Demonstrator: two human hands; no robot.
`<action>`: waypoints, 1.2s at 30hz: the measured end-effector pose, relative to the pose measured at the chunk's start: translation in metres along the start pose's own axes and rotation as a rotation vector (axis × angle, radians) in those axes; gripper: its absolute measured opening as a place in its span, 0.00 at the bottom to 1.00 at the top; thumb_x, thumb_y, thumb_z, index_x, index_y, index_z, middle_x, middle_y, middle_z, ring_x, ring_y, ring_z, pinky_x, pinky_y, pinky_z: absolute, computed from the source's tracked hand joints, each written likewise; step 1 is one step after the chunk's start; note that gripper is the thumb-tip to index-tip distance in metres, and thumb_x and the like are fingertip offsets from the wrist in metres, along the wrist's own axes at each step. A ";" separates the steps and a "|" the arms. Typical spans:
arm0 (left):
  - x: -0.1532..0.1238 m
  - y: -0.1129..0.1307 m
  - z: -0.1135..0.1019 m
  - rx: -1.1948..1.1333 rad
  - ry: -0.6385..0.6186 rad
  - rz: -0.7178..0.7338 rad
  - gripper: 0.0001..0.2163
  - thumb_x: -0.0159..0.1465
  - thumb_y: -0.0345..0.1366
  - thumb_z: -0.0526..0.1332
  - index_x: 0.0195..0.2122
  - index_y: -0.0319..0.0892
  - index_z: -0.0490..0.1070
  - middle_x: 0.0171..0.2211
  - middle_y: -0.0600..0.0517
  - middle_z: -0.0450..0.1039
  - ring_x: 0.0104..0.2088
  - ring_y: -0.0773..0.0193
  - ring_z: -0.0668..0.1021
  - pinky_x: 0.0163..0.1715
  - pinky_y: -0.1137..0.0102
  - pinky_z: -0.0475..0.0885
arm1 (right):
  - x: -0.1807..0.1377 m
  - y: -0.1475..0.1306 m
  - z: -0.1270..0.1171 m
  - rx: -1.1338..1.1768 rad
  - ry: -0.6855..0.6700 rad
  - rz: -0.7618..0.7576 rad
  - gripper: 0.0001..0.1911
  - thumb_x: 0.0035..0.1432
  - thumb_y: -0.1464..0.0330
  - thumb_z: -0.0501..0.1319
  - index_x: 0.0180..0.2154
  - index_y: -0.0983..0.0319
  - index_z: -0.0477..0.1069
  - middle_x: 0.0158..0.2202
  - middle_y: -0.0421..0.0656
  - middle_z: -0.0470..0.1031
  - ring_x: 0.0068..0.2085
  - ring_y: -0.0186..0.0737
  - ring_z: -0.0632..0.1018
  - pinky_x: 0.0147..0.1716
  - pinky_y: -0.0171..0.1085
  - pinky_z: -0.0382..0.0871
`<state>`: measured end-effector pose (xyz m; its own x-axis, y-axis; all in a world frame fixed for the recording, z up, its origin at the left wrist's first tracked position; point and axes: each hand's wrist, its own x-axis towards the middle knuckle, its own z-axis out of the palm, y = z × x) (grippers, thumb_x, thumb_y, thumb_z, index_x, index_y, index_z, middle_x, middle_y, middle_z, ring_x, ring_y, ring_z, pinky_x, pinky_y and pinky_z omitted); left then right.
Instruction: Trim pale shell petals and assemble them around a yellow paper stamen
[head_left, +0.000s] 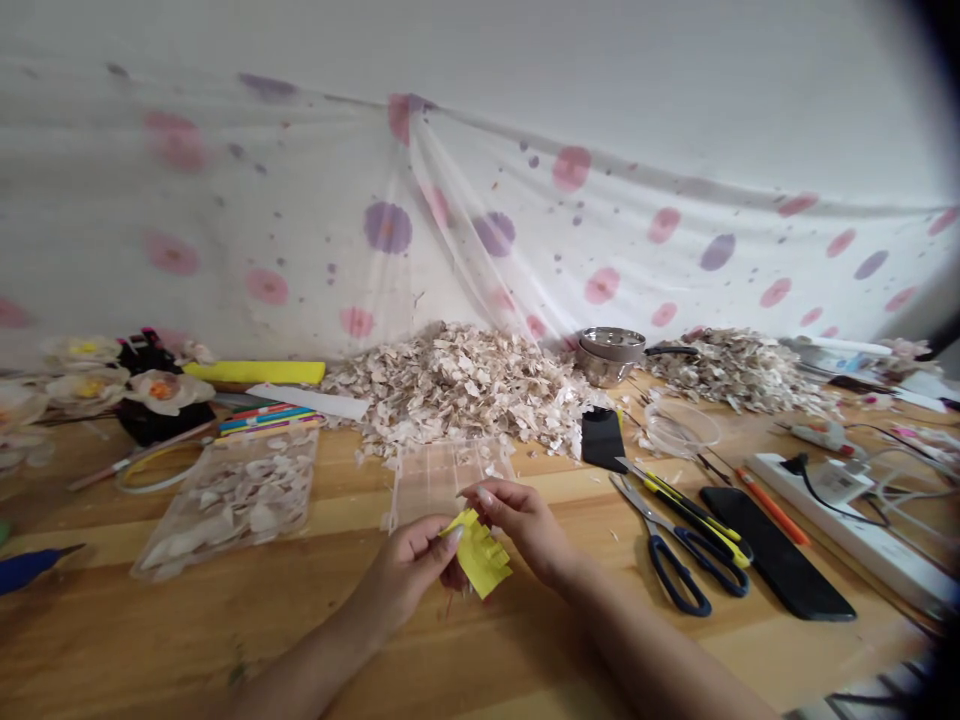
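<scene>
Low over the table, my left hand (421, 560) pinches a small piece of yellow paper (484, 560) between thumb and fingers. The paper looks crinkled, with a cut, fringed edge, and hangs down toward the right. My right hand (525, 525) has its thumb and fingers closed together at the paper's upper end; its fingertips partly hide what they grip. Just behind the hands lies a clear plastic compartment box (431, 475). Below the left fingers a thin stick-like end shows, too small to name.
A large heap of pale dried petals or flakes (480, 380) stands behind. Scissors (679, 570), a yellow cutter (694, 510), a phone (780, 555) and a power strip (847, 520) lie right. At left are a petal-filled tray (247, 495), paper-like flowers (165, 390) and a blue-handled tool (30, 568).
</scene>
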<state>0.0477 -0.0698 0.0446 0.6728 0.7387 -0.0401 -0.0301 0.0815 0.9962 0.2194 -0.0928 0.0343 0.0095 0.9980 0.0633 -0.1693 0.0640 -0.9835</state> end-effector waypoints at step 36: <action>0.003 -0.019 0.020 -0.101 0.008 -0.027 0.23 0.54 0.57 0.59 0.29 0.37 0.66 0.16 0.56 0.66 0.17 0.71 0.68 0.20 0.75 0.63 | -0.009 0.009 0.020 0.504 0.038 0.270 0.19 0.43 0.58 0.70 0.26 0.65 0.67 0.14 0.36 0.70 0.14 0.31 0.71 0.13 0.28 0.62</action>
<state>0.0653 -0.0828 0.0269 0.6682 0.7409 -0.0684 -0.0863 0.1684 0.9819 0.1976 -0.1010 0.0283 -0.0652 0.9787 -0.1947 -0.6198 -0.1926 -0.7607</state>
